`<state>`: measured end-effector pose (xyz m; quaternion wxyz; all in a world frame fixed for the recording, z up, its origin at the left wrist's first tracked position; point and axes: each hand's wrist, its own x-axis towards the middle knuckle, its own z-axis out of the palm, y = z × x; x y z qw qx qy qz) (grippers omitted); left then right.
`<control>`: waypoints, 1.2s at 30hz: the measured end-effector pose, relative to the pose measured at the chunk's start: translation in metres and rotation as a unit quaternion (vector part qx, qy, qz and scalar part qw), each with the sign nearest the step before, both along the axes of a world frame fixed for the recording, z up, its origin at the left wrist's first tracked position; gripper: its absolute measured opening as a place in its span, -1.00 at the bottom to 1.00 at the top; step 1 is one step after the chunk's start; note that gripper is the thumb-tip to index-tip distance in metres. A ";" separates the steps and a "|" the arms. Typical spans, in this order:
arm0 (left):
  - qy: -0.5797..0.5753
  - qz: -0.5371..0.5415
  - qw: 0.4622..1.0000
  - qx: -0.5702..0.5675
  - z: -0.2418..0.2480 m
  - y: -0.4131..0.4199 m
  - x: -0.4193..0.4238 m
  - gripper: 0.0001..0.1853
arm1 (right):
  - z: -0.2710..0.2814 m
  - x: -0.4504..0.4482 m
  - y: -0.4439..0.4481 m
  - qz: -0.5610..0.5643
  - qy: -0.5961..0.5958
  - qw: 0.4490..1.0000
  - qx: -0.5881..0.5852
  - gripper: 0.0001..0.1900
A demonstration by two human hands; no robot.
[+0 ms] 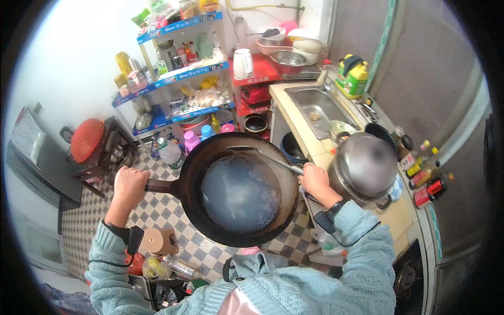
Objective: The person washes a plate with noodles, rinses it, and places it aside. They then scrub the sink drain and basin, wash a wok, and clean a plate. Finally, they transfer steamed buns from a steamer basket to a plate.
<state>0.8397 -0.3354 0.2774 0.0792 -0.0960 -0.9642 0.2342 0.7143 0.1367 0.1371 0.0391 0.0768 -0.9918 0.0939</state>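
My left hand (pixel 130 184) grips the handle of a dark wok (pixel 193 204), which I hold in the air in front of me, over the tiled floor. Cloudy water (pixel 241 193) fills the bottom of the wok. A metal spatula (pixel 275 160) is held by its handle in my right hand (pixel 316 182); its blade rests near the far inner wall of the wok. Just beyond my right hand, a large lidded steel pot (pixel 364 167) stands on the counter.
A steel sink (pixel 321 108) is set into the counter (pixel 293 114) ahead on the right. Sauce bottles (pixel 423 169) line the window ledge. A dark bucket (pixel 293 147) stands beside the counter. Straight ahead are shelves (pixel 193 73) and plastic bottles (pixel 170 153). A stool (pixel 158 240) sits at lower left.
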 end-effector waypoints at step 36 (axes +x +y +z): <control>-0.058 -0.331 0.938 -0.089 0.037 0.180 -0.715 -0.99 | -0.071 -0.447 0.136 -0.326 -0.189 0.922 -0.092 -0.75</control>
